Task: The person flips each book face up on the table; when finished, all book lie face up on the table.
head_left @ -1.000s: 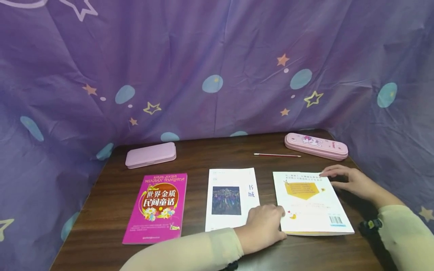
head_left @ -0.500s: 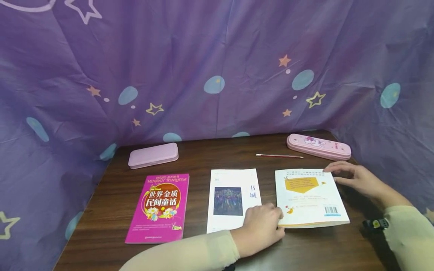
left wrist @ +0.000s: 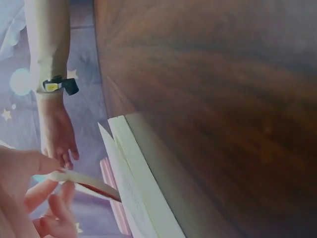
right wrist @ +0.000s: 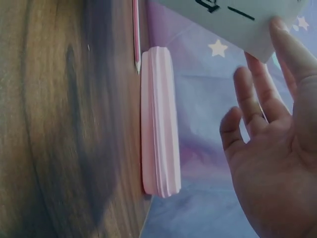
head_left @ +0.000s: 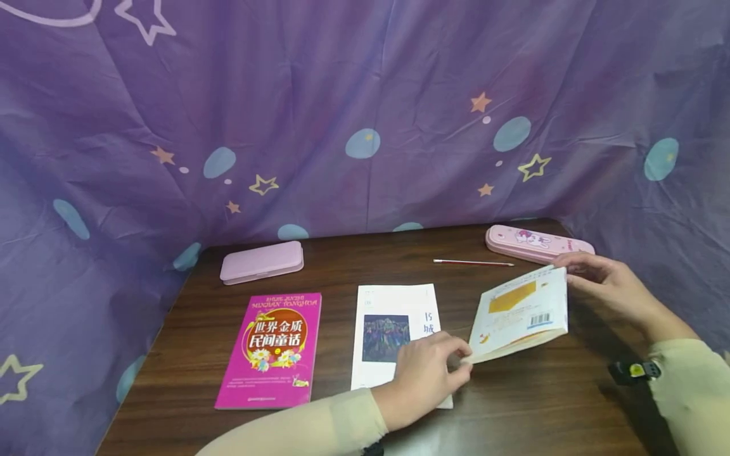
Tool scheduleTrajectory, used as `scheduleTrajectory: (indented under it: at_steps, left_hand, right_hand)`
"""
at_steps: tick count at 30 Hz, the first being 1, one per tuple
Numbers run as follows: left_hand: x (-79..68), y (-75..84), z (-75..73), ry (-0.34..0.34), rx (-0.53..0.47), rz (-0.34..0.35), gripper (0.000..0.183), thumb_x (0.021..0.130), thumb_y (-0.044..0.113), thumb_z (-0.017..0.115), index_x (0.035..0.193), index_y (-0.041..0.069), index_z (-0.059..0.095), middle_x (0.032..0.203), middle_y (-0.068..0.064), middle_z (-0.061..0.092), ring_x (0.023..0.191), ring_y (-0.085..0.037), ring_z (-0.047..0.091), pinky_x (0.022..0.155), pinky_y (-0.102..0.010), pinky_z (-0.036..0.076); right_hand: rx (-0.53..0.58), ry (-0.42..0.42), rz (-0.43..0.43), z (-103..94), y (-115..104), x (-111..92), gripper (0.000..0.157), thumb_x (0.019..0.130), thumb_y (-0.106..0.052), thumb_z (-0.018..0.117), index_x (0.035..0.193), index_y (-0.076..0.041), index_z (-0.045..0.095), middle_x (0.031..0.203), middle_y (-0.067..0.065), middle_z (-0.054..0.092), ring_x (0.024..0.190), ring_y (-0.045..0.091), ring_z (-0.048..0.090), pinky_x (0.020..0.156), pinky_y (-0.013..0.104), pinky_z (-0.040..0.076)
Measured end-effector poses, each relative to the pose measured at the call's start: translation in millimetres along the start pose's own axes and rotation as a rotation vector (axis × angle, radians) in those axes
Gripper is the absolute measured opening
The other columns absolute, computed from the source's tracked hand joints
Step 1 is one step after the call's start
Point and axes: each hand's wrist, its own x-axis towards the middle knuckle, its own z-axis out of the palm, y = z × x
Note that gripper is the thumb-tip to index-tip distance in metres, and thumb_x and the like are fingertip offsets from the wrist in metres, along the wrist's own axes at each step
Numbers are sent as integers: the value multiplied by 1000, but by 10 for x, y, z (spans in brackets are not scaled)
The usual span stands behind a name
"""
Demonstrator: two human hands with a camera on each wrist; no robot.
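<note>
A white book (head_left: 513, 310) with an orange panel and a barcode is raised off the table at a tilt, its right side higher. By its upper right corner my right hand (head_left: 618, 288) holds it; the right wrist view shows the thumb and fingers of that hand (right wrist: 275, 144) pinching the white cover (right wrist: 233, 20). My left hand (head_left: 424, 377) pinches the lower left corner, and in the left wrist view a pale edge sits between its thumb and fingers (left wrist: 42, 161). Under the left hand lies another white book (head_left: 396, 301) with a dark picture, partly covered.
A magenta book (head_left: 274, 354) lies at the left. Along the back of the wooden table (head_left: 547, 405) are a plain pink case (head_left: 262, 261), a red pencil (head_left: 473, 262) and a decorated pink pencil case (head_left: 527, 244). Purple cloth (head_left: 319, 126) hangs behind.
The white book with the orange panel was flat; its right side has risen and it has tilted leftward. My right hand has lifted with it, while the left hand has shifted slightly left.
</note>
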Motion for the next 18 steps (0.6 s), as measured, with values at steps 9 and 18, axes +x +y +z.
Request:
scheduleTrajectory:
  at_steps: [9,18]
  left_hand:
    - [34,-60,-22,161,-160,56,19,86,29,81,104,28,74,94,18,72,60,12,44,55,-3,32]
    - [54,-54,-24,186,-245,35,17,87,29,82,102,25,75,89,16,73,56,14,42,57,-3,32]
  right_hand:
    - [-4,180,139,10,-141,31,25,93,-2,73,118,-6,72,101,-30,70,77,-8,64,67,11,48]
    - [-97,180,237,27,-254,44,25,95,-21,75,119,-12,73,91,-27,66,79,-3,58,68,12,45]
